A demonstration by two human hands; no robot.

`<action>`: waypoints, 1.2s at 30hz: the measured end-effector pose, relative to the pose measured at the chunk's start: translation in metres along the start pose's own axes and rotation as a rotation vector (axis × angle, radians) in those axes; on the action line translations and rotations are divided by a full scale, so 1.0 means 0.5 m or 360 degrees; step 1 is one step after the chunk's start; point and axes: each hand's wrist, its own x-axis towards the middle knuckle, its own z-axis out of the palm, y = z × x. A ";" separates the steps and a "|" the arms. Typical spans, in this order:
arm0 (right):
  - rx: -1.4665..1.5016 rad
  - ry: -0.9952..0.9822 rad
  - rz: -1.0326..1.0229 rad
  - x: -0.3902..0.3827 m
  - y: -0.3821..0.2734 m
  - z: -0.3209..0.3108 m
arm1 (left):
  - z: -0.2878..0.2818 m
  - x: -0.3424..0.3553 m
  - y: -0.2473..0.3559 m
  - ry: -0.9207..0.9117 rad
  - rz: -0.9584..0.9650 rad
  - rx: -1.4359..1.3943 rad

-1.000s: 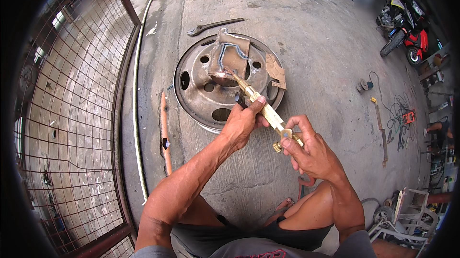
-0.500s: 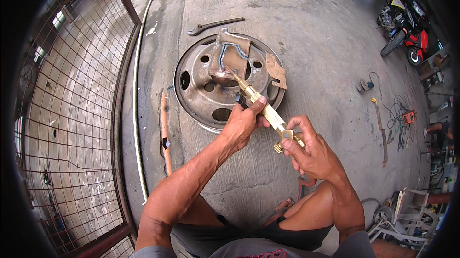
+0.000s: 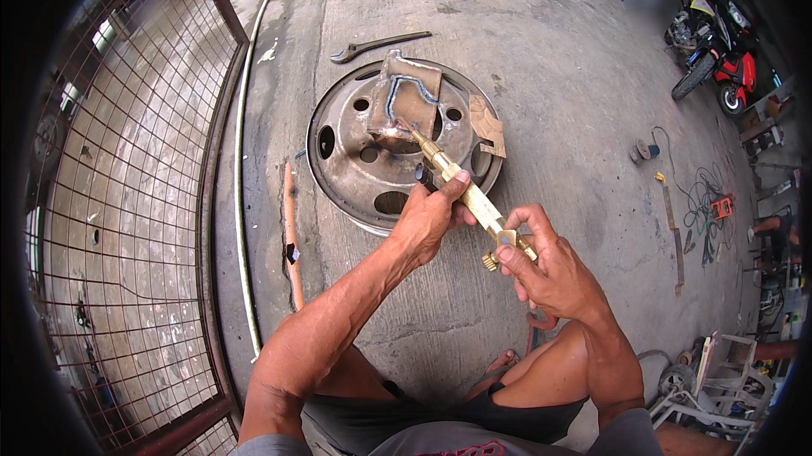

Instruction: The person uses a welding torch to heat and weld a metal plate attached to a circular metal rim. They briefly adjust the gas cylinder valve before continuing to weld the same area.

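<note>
My left hand (image 3: 427,223) is closed round the middle of a brass cutting torch (image 3: 482,205). At the torch's rear end, my right hand (image 3: 545,270) grips it beside the valve knobs, thumb and fingers bent round the body. The torch tip points up and left at the lower edge of a brown metal plate (image 3: 416,102), where a small bright glow shows. A bluish-grey line runs across that plate. Under it lies a round steel wheel rim (image 3: 342,173) with several holes. A piece of cardboard (image 3: 485,122) rests on the rim's right side.
An adjustable wrench (image 3: 382,46) lies beyond the rim. To the left are a rusty bar (image 3: 293,228), a pale hose (image 3: 240,202) and a wire-mesh gate (image 3: 135,228). Cables (image 3: 702,206) and motorcycles (image 3: 719,58) are at the right, with a white metal frame (image 3: 719,388) nearer.
</note>
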 end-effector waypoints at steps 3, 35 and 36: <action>-0.0001 0.0007 -0.0012 -0.001 0.001 0.000 | 0.003 0.001 0.002 -0.0009 0.0010 -0.0013; -0.0043 -0.0003 -0.0017 0.002 -0.003 0.001 | -0.002 0.011 -0.005 -0.0006 0.0029 -0.0042; -0.0041 -0.0001 -0.0021 0.003 -0.001 0.002 | -0.004 0.011 -0.006 -0.0008 0.0028 -0.0045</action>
